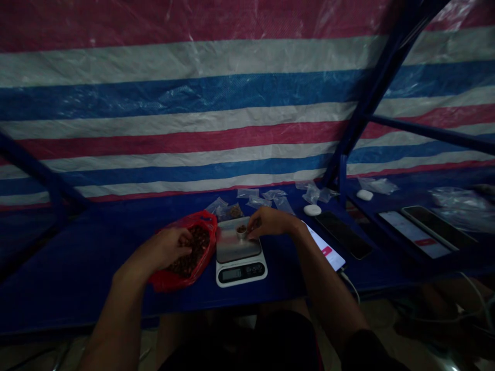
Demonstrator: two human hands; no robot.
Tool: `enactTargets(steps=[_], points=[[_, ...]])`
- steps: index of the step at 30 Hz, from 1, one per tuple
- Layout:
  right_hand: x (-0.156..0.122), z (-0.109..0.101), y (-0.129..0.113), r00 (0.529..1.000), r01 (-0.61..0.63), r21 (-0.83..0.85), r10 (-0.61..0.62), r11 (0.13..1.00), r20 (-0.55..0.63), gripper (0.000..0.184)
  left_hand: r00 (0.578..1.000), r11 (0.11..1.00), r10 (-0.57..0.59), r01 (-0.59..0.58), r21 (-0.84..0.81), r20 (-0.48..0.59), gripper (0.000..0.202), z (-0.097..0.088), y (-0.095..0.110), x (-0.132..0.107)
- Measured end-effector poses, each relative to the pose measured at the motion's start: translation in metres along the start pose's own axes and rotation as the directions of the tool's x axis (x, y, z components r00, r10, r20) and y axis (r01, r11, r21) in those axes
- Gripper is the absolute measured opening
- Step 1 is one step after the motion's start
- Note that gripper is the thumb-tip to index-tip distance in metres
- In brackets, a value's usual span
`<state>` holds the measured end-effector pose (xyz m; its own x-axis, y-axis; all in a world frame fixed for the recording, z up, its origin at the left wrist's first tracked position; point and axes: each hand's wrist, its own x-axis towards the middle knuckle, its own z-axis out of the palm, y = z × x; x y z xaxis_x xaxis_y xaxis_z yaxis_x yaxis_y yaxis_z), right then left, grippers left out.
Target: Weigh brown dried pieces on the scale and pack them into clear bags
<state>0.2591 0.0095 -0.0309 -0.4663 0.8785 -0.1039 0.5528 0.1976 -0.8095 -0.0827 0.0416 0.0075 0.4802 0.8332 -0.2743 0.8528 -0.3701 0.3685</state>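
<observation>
My left hand point(170, 248) reaches into a red plastic bag point(212, 220), its thumb and bent fingers apart just over a heap of small brown pieces point(200, 242). Their exact kind is too dark to make out. A white digital scale point(219, 275) with a metal plate stands right of the bag; its display reading is not legible. On the plate sits a small cup point(242, 235) with brown pieces in it. From the right, my right hand point(266, 222) pinches at the cup's side, fingertips partly hidden.
Behind the scale lie small clear bags point(253, 198), one holding brown bits point(235, 211). To the right are a lit phone point(327, 250), a dark phone point(344, 236), a white case point(312, 210) and further phones point(417, 234). Blue frame bars point(367, 111) and striped sheeting point(193, 93) close the back.
</observation>
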Motion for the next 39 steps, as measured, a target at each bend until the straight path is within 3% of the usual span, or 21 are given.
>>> enactTargets(steps=[4,7,11,16,18,23,27,30,34,39], points=[[0.001,-0.001,0.002,1.000,0.002,-0.044,-0.001,0.999,0.012,0.011,0.997,0.999,-0.043,0.043,0.003,0.060,0.017,0.014,-0.009,-0.002],[-0.004,-0.007,0.001,0.997,0.001,-0.013,-0.002,1.000,-0.083,0.011,0.998,0.998,-0.051,0.050,0.025,0.031,0.015,0.020,-0.003,-0.002],[-0.007,-0.010,-0.006,0.975,0.068,0.069,-0.052,0.995,-0.217,0.014,1.000,0.998,-0.009,0.008,0.066,0.007,0.026,0.028,0.000,-0.002],[0.002,0.001,-0.015,0.987,0.110,0.060,-0.102,0.992,-0.124,0.022,1.000,0.987,-0.006,0.008,0.162,-0.014,0.022,0.033,-0.004,0.000],[0.005,0.004,-0.016,0.980,0.128,0.073,-0.115,0.989,-0.161,0.027,1.000,0.987,0.020,-0.017,0.160,-0.017,0.023,0.032,-0.006,-0.001],[0.009,0.002,-0.013,0.893,0.210,0.082,-0.157,0.974,-0.423,0.026,0.996,0.994,0.091,-0.090,0.065,-0.018,0.027,0.028,-0.011,-0.005],[0.014,0.001,-0.006,0.852,0.236,0.083,-0.165,0.968,-0.497,0.024,0.990,0.993,0.117,-0.118,-0.007,-0.075,0.029,0.014,-0.009,-0.010],[0.017,0.003,-0.003,0.831,0.255,0.100,-0.165,0.962,-0.531,0.025,0.970,0.979,0.198,-0.202,-0.017,-0.141,0.028,-0.003,0.010,-0.009],[0.018,0.003,0.000,0.824,0.255,0.120,-0.150,0.959,-0.547,0.025,0.910,0.929,0.364,-0.371,-0.001,-0.198,0.023,-0.020,0.057,0.007],[0.020,0.002,0.004,0.819,0.258,0.141,-0.140,0.956,-0.556,0.028,0.866,0.871,0.484,-0.491,-0.031,-0.124,0.018,-0.012,0.109,0.037]])
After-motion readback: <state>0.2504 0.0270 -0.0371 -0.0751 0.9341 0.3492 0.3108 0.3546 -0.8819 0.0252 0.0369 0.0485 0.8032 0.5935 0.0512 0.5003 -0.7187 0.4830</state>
